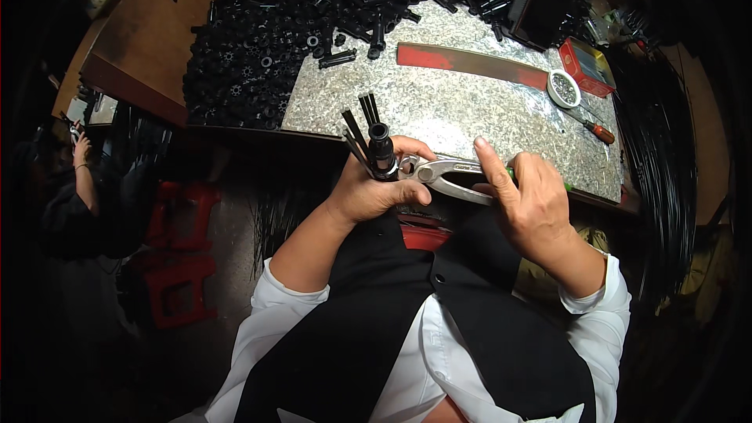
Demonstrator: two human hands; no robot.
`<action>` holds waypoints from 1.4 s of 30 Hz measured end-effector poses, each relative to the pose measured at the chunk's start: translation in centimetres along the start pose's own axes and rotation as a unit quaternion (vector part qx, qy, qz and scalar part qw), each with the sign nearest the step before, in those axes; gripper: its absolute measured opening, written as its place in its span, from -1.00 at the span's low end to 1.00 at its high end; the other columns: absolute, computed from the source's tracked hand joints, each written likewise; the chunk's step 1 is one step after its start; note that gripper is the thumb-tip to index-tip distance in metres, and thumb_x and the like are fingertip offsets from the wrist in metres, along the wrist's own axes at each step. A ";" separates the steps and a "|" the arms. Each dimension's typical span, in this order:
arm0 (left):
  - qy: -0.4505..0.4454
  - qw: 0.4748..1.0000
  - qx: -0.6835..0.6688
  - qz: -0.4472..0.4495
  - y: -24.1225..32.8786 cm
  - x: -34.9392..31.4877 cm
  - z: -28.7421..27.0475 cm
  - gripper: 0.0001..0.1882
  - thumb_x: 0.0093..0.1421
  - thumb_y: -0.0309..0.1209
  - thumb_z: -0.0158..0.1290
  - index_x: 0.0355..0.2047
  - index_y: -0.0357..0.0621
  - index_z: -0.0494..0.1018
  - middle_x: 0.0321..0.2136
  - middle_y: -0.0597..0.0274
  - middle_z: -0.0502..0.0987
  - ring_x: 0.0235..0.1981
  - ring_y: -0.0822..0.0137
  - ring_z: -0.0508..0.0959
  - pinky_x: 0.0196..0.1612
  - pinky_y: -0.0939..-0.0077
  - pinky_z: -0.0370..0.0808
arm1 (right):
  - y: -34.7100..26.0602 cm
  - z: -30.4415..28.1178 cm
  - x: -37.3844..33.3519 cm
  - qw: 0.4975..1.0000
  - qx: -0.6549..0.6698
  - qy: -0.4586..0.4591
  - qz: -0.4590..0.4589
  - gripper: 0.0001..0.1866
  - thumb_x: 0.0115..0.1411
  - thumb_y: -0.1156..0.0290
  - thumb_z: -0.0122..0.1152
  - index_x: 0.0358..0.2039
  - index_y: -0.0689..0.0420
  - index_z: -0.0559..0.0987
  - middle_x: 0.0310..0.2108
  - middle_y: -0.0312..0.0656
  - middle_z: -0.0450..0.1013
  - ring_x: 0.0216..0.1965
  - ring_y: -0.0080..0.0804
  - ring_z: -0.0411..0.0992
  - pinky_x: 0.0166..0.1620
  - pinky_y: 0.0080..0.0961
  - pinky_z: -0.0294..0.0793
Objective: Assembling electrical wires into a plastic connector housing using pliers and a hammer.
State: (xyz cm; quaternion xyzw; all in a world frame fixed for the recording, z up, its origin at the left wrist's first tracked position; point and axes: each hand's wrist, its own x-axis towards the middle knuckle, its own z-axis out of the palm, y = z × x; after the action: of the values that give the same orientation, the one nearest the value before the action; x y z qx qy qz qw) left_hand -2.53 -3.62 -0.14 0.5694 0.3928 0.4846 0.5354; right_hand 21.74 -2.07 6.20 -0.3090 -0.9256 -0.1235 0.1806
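Large heap of black plastic parts [313,23] remains unprocessed on the worktop [470,110]. Left hand [368,188] is closed around one black assembly [376,145] with rods. Right hand [533,196] squeezes pliers [446,176], jaws at the assembly; work appears mid-piece.

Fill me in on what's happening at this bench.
A person seated at a speckled worktop holds a black cylindrical part with thin black rods in the left hand. The right hand grips metal pliers, whose nose meets the part's base. A heap of black plastic parts lies behind, with a red-ended flat bar and a screwdriver.
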 end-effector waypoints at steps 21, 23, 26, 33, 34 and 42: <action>-0.031 0.999 -0.013 0.022 0.7 -0.2 0.3 -0.51 -0.22 -0.22 0.41 -0.35 -0.27 0.51 -0.48 0.35 0.49 -0.50 0.61 0.40 -0.48 0.75 0.28 | 0.0 -2.2 -0.9 0.992 0.102 -0.074 -0.004 -0.36 -0.01 0.52 0.18 0.17 0.01 0.36 -0.56 -0.21 0.15 -0.59 -0.37 0.26 -0.55 -0.43 0.26; -0.029 0.999 0.009 0.044 0.6 -0.1 0.4 -0.68 -0.14 -0.43 0.38 -0.39 -0.28 0.52 -0.55 0.33 0.50 -0.55 0.58 0.44 -0.52 0.73 0.32 | -0.1 -2.2 -1.0 0.993 0.092 -0.069 -0.011 -0.36 0.00 0.52 0.17 0.17 0.01 0.36 -0.57 -0.21 0.15 -0.61 -0.38 0.25 -0.57 -0.44 0.26; -0.032 0.999 0.033 -0.010 0.5 -0.1 0.4 -0.75 -0.10 -0.42 0.33 -0.43 -0.24 0.52 -0.58 0.34 0.49 -0.57 0.57 0.43 -0.51 0.67 0.34 | -0.3 -1.9 -0.9 0.994 0.085 -0.071 -0.013 -0.36 0.01 0.52 0.16 0.18 0.01 0.35 -0.56 -0.21 0.15 -0.59 -0.38 0.26 -0.55 -0.44 0.27; 0.030 0.999 -0.004 0.038 0.1 0.4 0.7 -0.66 -0.01 -0.38 0.29 -0.28 -0.25 0.44 -0.52 0.36 0.48 -0.54 0.61 0.38 -0.47 0.71 0.31 | 0.4 -2.1 0.4 0.986 0.122 -0.116 0.010 -0.39 0.06 0.40 0.16 0.18 0.04 0.33 -0.49 -0.12 0.26 -0.50 -0.24 0.37 -0.47 -0.36 0.39; 0.022 0.998 -0.044 0.036 0.6 0.2 0.8 -0.60 0.04 -0.36 0.27 -0.19 -0.26 0.38 -0.50 0.38 0.45 -0.51 0.64 0.36 -0.46 0.76 0.27 | 0.7 -2.5 0.7 0.972 0.179 -0.150 0.026 -0.38 0.06 0.36 0.20 0.18 0.04 0.33 -0.47 -0.07 0.28 -0.48 -0.17 0.39 -0.45 -0.32 0.40; 0.190 0.964 -0.128 0.132 2.7 0.5 -2.4 -0.76 0.28 -0.48 -0.08 -0.55 -0.06 0.20 -0.82 0.37 0.13 -0.85 0.52 0.12 -0.74 0.61 0.13 | 6.3 2.9 -1.6 0.983 0.100 -0.109 0.110 -0.34 -0.01 0.14 0.31 0.09 0.11 0.37 -0.36 -0.05 0.31 -0.32 -0.09 0.41 -0.32 -0.27 0.41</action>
State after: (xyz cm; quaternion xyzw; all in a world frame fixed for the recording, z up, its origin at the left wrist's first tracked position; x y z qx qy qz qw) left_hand -4.92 -2.88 2.51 0.4400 0.3433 0.6968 0.4506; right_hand 26.01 2.96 3.64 -0.4010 -0.9077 0.0251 0.1213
